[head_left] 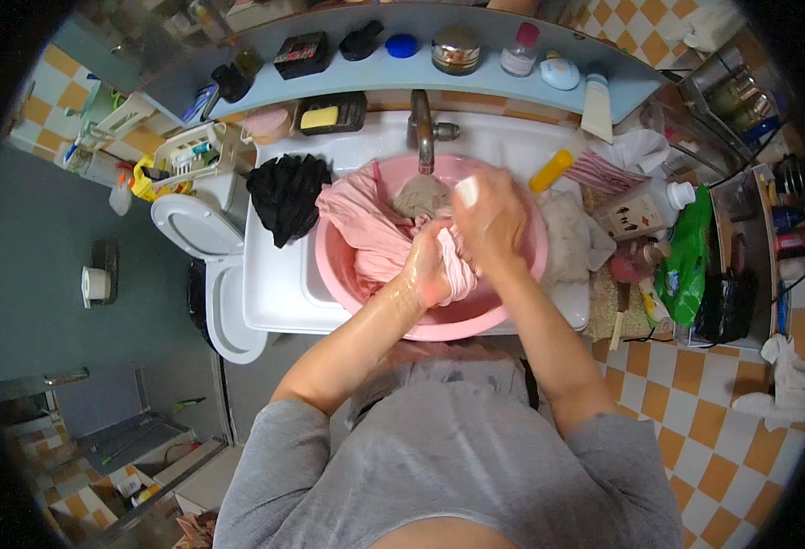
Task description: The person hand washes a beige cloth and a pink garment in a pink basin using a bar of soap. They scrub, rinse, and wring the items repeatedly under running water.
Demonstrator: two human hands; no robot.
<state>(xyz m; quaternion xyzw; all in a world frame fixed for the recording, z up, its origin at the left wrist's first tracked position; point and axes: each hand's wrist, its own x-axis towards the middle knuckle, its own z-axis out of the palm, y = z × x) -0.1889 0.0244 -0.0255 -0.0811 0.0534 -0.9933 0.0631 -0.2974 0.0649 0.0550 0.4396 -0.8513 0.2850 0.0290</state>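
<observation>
A pink basin (329, 274) stands in the white sink, with a pink garment (366, 220) bunched inside and partly over its left rim. My left hand (428, 263) is wet and closed round a gathered part of this pink cloth, a fold hanging below the fingers. Just right of it and above the cloth is my right hand (491, 220), smeared by motion. A small white block (467, 190) shows at its fingers, its kind unclear. Behind the hands, a greyish-beige cloth (422, 197) lies in the basin under the metal faucet (422, 133).
Black cloth (288, 197) lies on the sink's left side, white cloth (567, 238) on its right. A yellow soap bar (320, 118) rests in a black dish. Bottles and jars line the shelf (503, 84) behind. A yellow tube (551, 171) and a white bottle (645, 209) are at right.
</observation>
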